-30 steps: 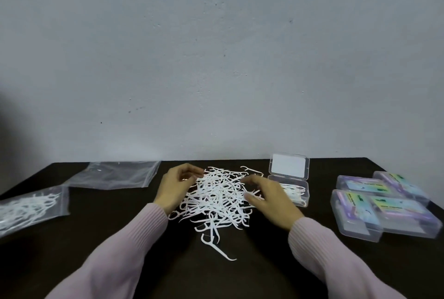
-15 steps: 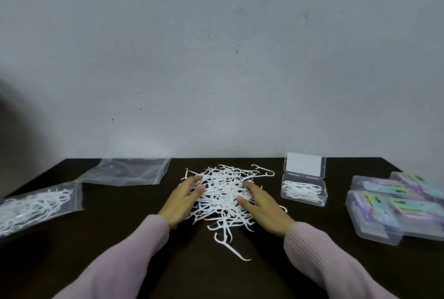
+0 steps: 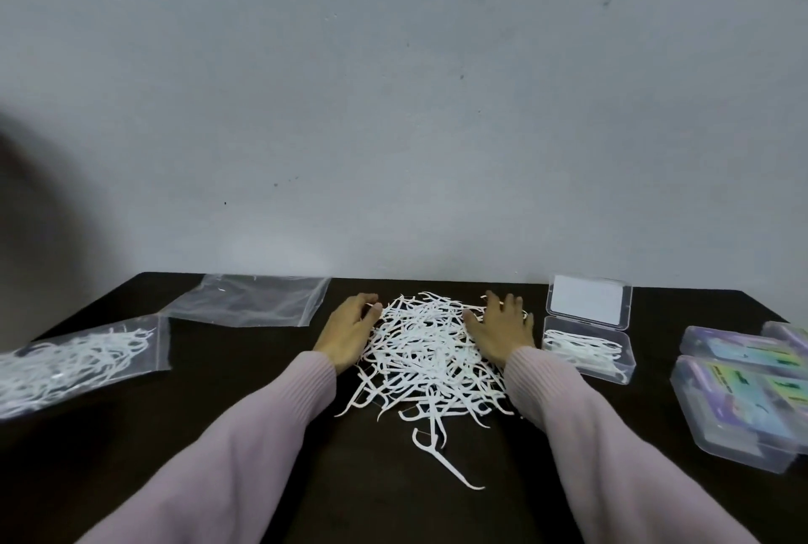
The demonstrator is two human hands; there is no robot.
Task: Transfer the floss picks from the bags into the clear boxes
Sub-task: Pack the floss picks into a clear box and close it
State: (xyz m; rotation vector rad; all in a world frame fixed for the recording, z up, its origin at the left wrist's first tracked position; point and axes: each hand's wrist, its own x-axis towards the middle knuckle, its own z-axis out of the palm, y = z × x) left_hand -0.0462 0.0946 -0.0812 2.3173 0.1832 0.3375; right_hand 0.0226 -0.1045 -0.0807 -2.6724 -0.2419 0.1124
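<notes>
A loose heap of white floss picks [image 3: 428, 351] lies in the middle of the dark table [image 3: 218, 395]. My left hand [image 3: 350, 333] rests flat against the heap's left side, fingers straight. On the heap's right side my right hand [image 3: 503, 329] lies flat with spread fingers. An open clear box [image 3: 588, 351] holding some picks stands just right of my right hand, its lid [image 3: 588, 303] raised behind it. An empty clear bag [image 3: 253, 300] lies at the back left. A bag with floss picks inside [image 3: 74, 362] lies at the far left.
Several closed clear boxes with coloured labels [image 3: 743, 390] are stacked at the right edge of the table. One stray floss pick [image 3: 446, 462] lies in front of the heap. A plain grey wall [image 3: 393, 106] rises right behind the table.
Both hands have moved forward and outward, from the top of the heap to its far sides, and their fingers have flattened. The camera view has shifted a little.
</notes>
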